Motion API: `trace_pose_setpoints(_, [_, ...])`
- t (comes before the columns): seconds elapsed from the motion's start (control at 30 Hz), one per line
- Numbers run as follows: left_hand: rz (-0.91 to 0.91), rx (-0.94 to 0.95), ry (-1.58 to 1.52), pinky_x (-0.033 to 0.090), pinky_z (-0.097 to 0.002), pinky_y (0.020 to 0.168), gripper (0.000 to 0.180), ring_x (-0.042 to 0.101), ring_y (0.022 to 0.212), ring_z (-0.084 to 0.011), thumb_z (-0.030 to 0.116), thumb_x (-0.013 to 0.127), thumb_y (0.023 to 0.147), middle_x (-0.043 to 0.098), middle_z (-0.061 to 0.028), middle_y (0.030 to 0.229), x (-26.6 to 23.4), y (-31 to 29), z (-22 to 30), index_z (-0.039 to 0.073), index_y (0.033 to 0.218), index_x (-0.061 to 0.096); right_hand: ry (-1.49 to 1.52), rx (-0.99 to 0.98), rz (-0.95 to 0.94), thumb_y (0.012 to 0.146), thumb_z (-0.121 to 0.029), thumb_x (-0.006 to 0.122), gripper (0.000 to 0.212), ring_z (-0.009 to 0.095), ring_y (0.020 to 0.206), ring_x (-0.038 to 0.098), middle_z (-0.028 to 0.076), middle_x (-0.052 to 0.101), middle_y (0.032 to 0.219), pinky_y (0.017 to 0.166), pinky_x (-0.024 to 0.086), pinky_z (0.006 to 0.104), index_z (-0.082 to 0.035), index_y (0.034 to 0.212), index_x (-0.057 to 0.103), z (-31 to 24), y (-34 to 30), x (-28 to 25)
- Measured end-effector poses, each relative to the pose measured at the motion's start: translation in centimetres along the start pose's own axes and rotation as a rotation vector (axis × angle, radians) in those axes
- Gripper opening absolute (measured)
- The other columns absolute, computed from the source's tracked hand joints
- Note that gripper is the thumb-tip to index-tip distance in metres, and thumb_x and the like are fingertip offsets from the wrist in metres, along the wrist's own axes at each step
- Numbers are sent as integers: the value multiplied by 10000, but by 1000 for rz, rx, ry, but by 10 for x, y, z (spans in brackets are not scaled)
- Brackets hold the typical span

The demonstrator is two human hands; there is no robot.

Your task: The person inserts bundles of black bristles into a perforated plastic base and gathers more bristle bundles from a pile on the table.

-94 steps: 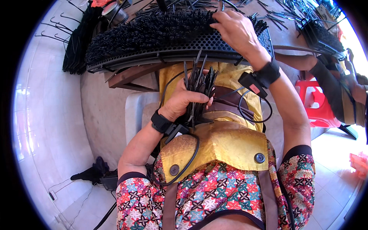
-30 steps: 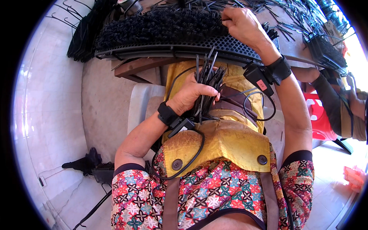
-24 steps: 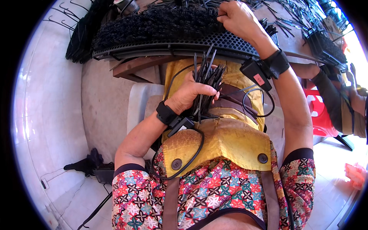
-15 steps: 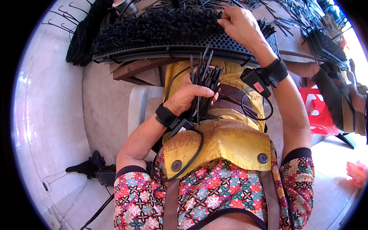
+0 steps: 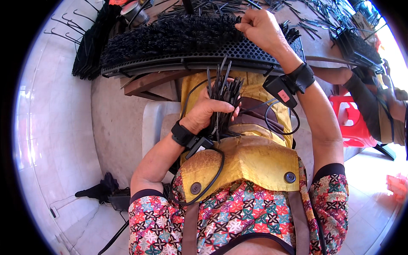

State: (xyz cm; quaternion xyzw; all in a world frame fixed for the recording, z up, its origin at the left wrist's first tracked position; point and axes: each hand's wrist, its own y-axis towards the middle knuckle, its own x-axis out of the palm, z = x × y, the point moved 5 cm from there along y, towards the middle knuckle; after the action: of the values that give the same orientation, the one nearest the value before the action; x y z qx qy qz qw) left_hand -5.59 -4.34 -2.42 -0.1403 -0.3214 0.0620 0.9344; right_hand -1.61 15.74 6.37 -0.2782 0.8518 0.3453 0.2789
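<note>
The hands are apart: the left hand (image 5: 204, 111) is clamped round a bundle of thin black strips (image 5: 223, 95) before the yellow apron (image 5: 238, 159); the right hand (image 5: 265, 32), more tightly curled than seconds ago, meets dense black tufts (image 5: 170, 36) on the black perforated rack (image 5: 255, 51), its hold unclear, suggesting work at one patch

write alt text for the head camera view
A person's bare left hand grips a bundle of thin black strips over a yellow apron. The right hand, curled, is at a long black perforated tray mostly filled with black tufts.
</note>
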Motion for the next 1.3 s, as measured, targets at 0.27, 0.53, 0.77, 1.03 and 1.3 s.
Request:
trace_pose_setpoints(0.27, [-33,9,-10,540,-338,611,656,606,733,-252,-28,616,649,576,-152,934,0,3,-2,99,1254,399,-204,-34,-1,663,-130,599,142,388,655,590,226,580,652,583,475,443,10,642,599,-8,14,0])
trace_pose_setpoints(0.53, [-48,14,-39,541,-367,625,654,602,736,-266,-27,621,653,564,-167,936,-5,7,-7,132,1248,402,-95,-314,-178,613,-138,563,167,395,621,557,226,530,610,549,441,439,27,635,547,-16,26,-1])
trace_pose_setpoints(0.77, [-14,17,-10,539,-363,605,654,602,718,-269,-11,634,649,561,-170,911,-2,6,-5,129,1238,386,-76,-232,-262,555,-130,572,192,390,575,565,245,535,593,518,443,444,46,634,574,-3,45,3])
trace_pose_setpoints(1.03, [-15,12,15,538,-363,604,650,602,713,-268,-3,636,648,560,-173,912,0,6,-3,131,1232,385,-121,-247,-126,580,-116,564,163,400,621,583,245,552,620,543,459,441,35,641,577,-7,27,1])
trace_pose_setpoints(1.3, [-20,25,-58,542,-344,597,653,616,738,-257,-30,636,650,575,-147,921,-1,4,-4,55,1248,389,-129,-178,-35,636,-145,631,161,398,666,589,233,567,641,583,465,461,13,653,605,-9,11,-1])
